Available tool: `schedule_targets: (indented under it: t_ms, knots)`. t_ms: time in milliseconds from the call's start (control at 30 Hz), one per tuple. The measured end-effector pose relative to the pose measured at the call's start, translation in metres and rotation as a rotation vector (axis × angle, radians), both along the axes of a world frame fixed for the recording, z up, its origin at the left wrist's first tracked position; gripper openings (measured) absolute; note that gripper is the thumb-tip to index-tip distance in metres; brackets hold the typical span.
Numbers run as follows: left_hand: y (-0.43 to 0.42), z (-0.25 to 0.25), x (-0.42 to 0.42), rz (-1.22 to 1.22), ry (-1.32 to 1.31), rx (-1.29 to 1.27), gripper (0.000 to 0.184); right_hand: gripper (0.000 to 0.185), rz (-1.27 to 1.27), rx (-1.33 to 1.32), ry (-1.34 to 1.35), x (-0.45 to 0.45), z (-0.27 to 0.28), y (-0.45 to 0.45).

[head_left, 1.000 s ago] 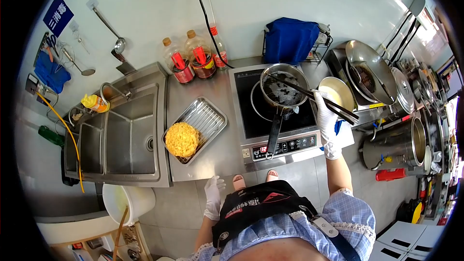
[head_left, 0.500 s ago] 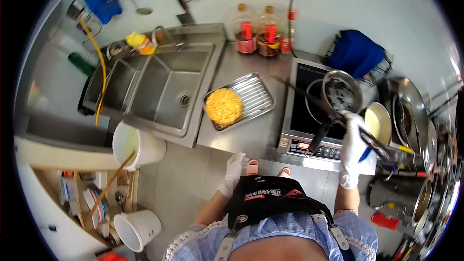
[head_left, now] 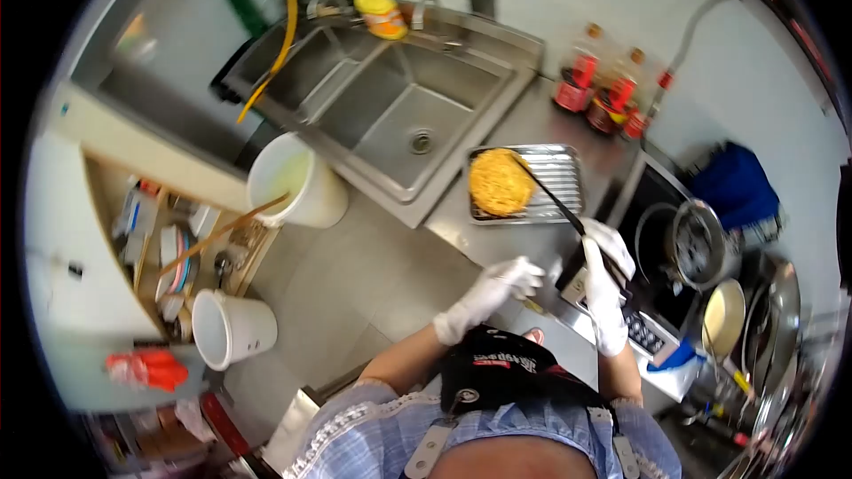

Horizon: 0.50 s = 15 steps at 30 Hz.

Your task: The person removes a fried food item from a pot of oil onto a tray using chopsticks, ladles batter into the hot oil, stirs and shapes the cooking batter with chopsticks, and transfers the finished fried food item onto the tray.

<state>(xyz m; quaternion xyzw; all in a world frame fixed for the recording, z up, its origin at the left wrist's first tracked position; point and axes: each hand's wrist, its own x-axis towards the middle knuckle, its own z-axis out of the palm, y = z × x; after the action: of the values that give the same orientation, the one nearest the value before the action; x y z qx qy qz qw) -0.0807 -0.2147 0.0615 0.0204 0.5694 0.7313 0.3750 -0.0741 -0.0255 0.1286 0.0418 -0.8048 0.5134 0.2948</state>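
Gripping chopsticks (head_left: 561,208) over yellow food (head_left: 499,184) with right hand (head_left: 606,275), right of centre; holding left hand (head_left: 508,284) loosely open, below centre; wearing apron (head_left: 510,386) with unreadably blurred lettering.

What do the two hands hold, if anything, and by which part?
The right hand holds chopsticks by their rear part. The left hand appears to hold nothing.

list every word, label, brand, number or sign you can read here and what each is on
No text can be read with certainty.
Black apron: white and red print, too blurred.
Bottles by the wall: red labels, too small and blurred.
Cooker control panel: white markings, too small and blurred.
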Motion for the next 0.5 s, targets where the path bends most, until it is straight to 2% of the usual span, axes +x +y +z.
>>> schedule_targets:
  t_ms: [33,100,167,200,233,300,333,400,433,467,500]
  knots:
    - [0.010,0.021,-0.003,-0.027,0.010,0.109,0.051,0.013,0.039,0.068,0.018,0.005,0.003,-0.007]
    - [0.031,0.044,0.000,0.050,-0.191,0.363,0.055,0.021,0.154,0.164,0.021,0.018,0.010,-0.022]
    - [0.046,0.067,-0.004,0.142,-0.362,0.651,0.052,0.027,0.165,0.398,0.148,0.023,0.004,-0.030]
    - [0.051,0.067,-0.005,0.149,-0.349,0.649,0.052,0.034,0.171,0.352,0.204,0.024,0.001,-0.032]
    - [0.058,0.066,-0.006,0.204,-0.401,0.648,0.044,0.034,0.170,0.350,0.213,0.026,0.004,-0.029]
    - [0.068,0.063,-0.008,0.242,-0.519,0.715,0.028,0.044,0.228,0.378,0.148,0.040,0.020,-0.017]
    - [0.071,0.072,-0.012,0.284,-0.543,0.629,0.025,0.049,0.239,0.461,0.096,0.053,0.027,-0.007]
    - [0.073,0.087,-0.022,0.237,-0.515,0.384,0.016,0.047,0.178,0.429,-0.013,0.091,0.019,0.018]
    - [0.068,0.058,-0.028,0.160,-0.579,0.753,0.009,0.045,0.137,0.395,-0.104,0.115,0.004,0.035]
    - [0.065,0.065,-0.030,0.154,-0.672,0.824,0.011,0.040,0.114,0.486,-0.197,0.140,-0.005,0.055]
    - [0.061,0.062,-0.034,0.117,-0.740,0.861,0.013,0.026,-0.075,0.755,-0.126,0.165,-0.030,0.073]
